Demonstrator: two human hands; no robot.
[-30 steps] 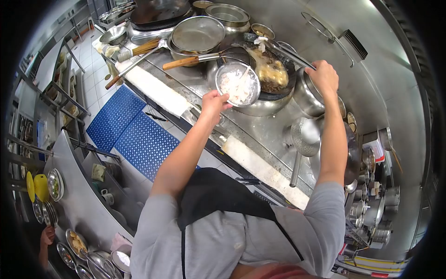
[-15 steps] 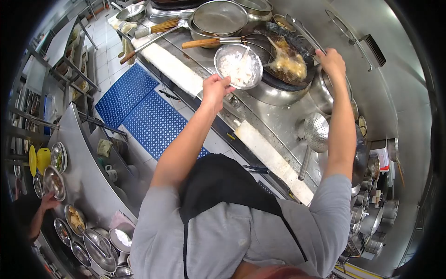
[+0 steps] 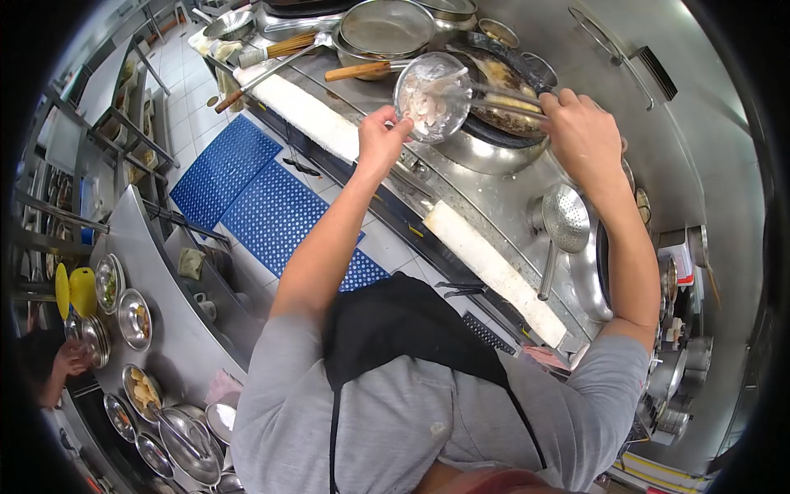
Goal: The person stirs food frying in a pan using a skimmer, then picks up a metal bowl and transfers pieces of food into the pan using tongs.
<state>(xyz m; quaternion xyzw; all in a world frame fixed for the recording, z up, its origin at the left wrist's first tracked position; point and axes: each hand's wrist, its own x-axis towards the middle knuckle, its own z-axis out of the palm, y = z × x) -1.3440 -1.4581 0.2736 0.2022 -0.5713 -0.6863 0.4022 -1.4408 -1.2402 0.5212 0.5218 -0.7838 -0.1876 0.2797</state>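
Observation:
My left hand (image 3: 382, 142) grips the rim of a metal bowl (image 3: 454, 122), held in the air at the near side of the wok. White, floury pieces (image 3: 421, 112) lie inside it. My right hand (image 3: 583, 136) is closed around metal tongs (image 3: 512, 100), which point left across the wok. Their tips are smeared by motion and reach over the bowl; whether they grip a piece I cannot tell. Behind the tongs, the dark wok (image 3: 487, 132) holds brown oil, partly hidden by the bowl and tongs.
A perforated ladle (image 3: 565, 217) lies on the steel stove top. At the back left are a round strainer (image 3: 387, 26), a wooden-handled utensil (image 3: 358, 72) and a bamboo brush (image 3: 284, 48). Left, another person's hand (image 3: 72, 358) is near stacked bowls (image 3: 95, 340) on a counter.
My right hand has swung the tongs down and left, from upright beside the wok to the bowl. The bowl has risen slightly and tilted. At the left counter, the other person's hand has set down a bowl.

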